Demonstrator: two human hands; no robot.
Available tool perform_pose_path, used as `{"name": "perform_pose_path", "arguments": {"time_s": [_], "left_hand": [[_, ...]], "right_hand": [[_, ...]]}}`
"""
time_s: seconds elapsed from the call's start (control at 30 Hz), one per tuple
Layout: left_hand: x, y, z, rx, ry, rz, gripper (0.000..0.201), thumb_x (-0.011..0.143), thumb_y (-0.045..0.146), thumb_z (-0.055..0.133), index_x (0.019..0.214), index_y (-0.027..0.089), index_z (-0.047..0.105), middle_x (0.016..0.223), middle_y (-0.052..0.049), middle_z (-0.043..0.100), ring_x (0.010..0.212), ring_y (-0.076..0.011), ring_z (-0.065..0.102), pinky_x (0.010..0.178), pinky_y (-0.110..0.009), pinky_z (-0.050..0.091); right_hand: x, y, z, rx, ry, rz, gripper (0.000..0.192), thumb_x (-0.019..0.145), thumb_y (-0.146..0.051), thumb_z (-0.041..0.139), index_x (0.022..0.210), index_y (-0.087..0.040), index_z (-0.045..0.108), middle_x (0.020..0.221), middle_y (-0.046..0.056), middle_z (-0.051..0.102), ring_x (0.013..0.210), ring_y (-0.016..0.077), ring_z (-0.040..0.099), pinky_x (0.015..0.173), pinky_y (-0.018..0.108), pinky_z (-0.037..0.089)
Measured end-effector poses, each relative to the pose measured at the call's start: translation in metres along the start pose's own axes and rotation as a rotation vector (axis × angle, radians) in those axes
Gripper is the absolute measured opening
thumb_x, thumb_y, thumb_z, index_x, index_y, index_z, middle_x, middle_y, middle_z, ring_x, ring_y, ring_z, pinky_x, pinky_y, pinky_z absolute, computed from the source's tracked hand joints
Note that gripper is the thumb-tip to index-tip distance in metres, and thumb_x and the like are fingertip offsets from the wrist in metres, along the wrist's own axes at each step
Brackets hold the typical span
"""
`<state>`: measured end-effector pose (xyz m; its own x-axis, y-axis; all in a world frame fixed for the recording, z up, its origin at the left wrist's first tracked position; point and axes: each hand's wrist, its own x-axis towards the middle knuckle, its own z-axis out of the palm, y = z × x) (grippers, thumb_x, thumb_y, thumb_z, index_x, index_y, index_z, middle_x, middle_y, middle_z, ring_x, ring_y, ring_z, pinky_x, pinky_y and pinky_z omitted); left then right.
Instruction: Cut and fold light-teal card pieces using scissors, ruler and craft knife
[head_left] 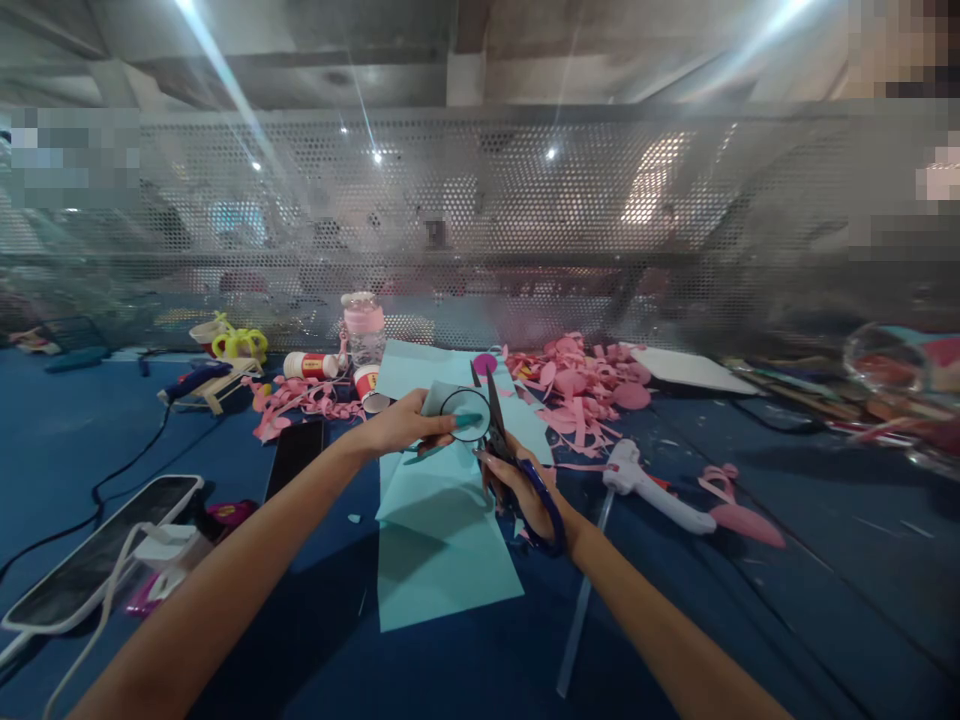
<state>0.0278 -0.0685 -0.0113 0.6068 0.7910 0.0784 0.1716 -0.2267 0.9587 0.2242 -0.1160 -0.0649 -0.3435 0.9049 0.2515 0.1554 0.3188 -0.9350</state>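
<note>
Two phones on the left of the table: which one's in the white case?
The nearer phone, by the left forearm, has a white case and white cable. The other phone, farther back, is plain black.

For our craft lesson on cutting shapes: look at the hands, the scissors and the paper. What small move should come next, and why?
Probably close the scissors a little along the drawn circle. The right hand holds them with blades open at the edge of the pale blue paper, which the left hand pinches and could turn to follow the curve.
</note>
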Motion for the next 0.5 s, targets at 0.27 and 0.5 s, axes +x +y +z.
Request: {"name": "perform_pose_path", "arguments": {"time_s": [0.27, 0.5], "left_hand": [[-0.0010, 0.0066, 0.0023, 0.034, -0.005, -0.002, 0.038, 0.072, 0.046, 0.061, 0.056, 0.014, 0.047, 0.046, 0.005, 0.046, 0.036, -0.0024, 0.036, 0.035, -0.016, 0.026], [-0.0016, 0.0079, 0.0029, 0.024, -0.006, 0.009, 0.039, 0.072, 0.047, 0.062, 0.056, 0.015, 0.047, 0.045, 0.005, 0.045, 0.035, -0.0026, 0.036, 0.034, -0.016, 0.026]], "right_hand": [[0.0009, 0.0023, -0.0003, 0.000, -0.008, -0.021, 0.026, 0.086, -0.044, 0.045, 0.077, -0.022, 0.038, 0.060, -0.006, 0.043, 0.050, 0.0078, 0.041, 0.046, 0.022, 0.037], [0.0008, -0.0005, 0.0004, -0.032, 0.016, -0.004, 0.030, 0.085, -0.047, 0.044, 0.073, -0.021, 0.036, 0.056, -0.007, 0.040, 0.045, 0.0066, 0.038, 0.042, 0.021, 0.033]]}}
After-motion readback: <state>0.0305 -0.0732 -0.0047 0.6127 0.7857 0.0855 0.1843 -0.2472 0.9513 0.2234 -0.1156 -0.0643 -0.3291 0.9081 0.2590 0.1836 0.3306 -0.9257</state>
